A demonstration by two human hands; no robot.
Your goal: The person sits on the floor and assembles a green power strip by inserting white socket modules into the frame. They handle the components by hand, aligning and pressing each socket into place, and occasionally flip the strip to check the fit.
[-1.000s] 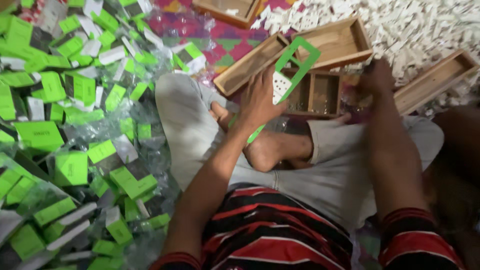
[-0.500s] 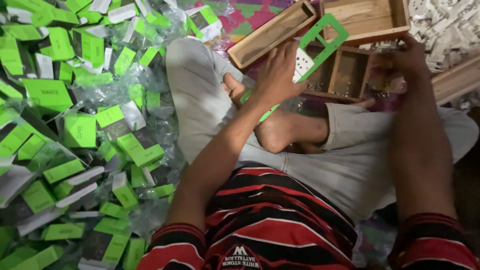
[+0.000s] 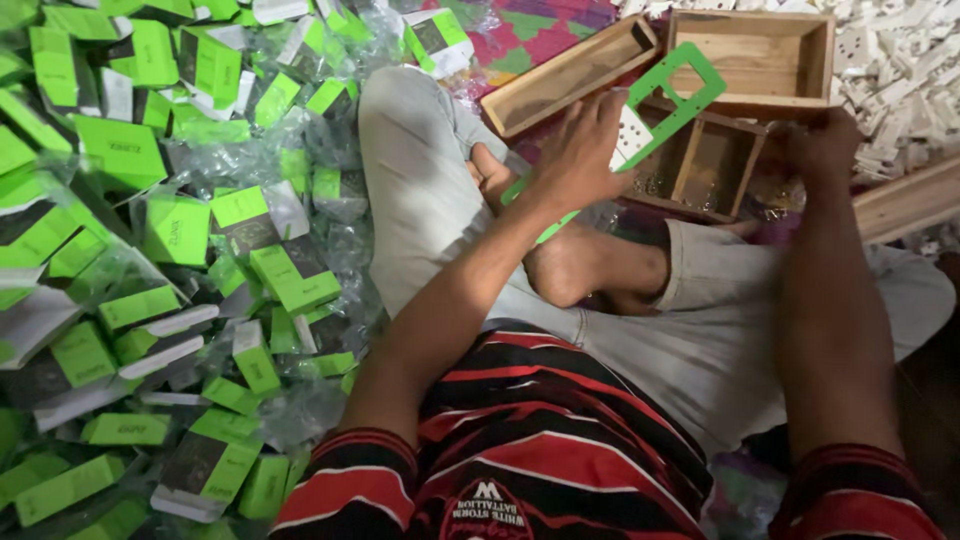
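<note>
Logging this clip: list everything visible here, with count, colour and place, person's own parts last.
green card frame: one, bright green with cut-out windows, top centre, held by the left hand
white socket plate: one, white, behind the frame
wooden trays: about four, pale wood, top right
green packaging boxes: many, green and white, heaped at left among clear plastic wrap
white plastic parts: many, white, piled top right
patterned mat: one, multicoloured, top centre
left hand: grips the frame
right hand: at the divided tray's edge; grasp unclear
</note>
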